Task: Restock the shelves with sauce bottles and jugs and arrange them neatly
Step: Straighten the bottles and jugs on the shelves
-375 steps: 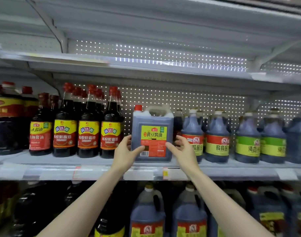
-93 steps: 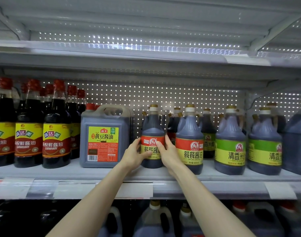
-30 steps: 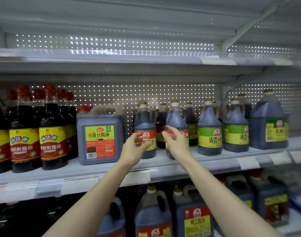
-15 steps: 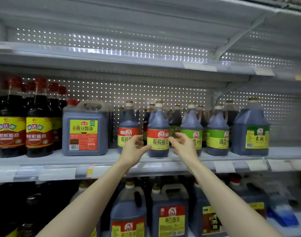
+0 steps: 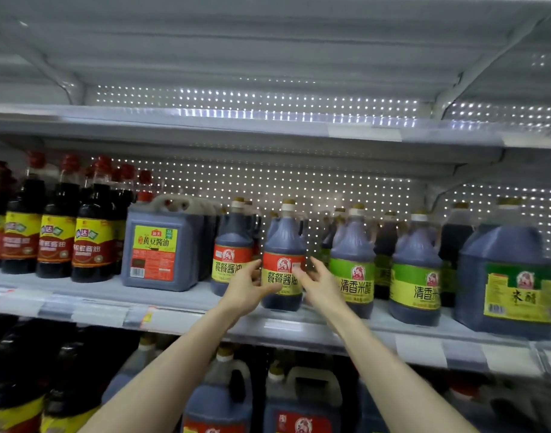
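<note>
— Hands first: where are they now?
— The left hand [image 5: 246, 289] and right hand [image 5: 322, 287] meet just below the centre of the frame, one on each side of the red-label bottle [image 5: 282, 245]. Half a second ago they were parted just short of it. Now the left thumb wraps across its label and the right thumb presses the label's other edge, so both are grasping it.
— And the bottle itself?
— It is upright near the front of the shelf [image 5: 111, 290]. To its left is the twin bottle [image 5: 233, 239], which the hands held three seconds ago, and to its right the green-label bottle [image 5: 353, 245].
— Meaning?
— I judge the twin is settled and the straightening has moved one place rightward along the row. The square jug [image 5: 160, 242] farther left looks done too.
— Behind?
— More bottles stand in rows toward the perforated back panel [image 5: 299, 189], but their order is too blurred to judge
</note>
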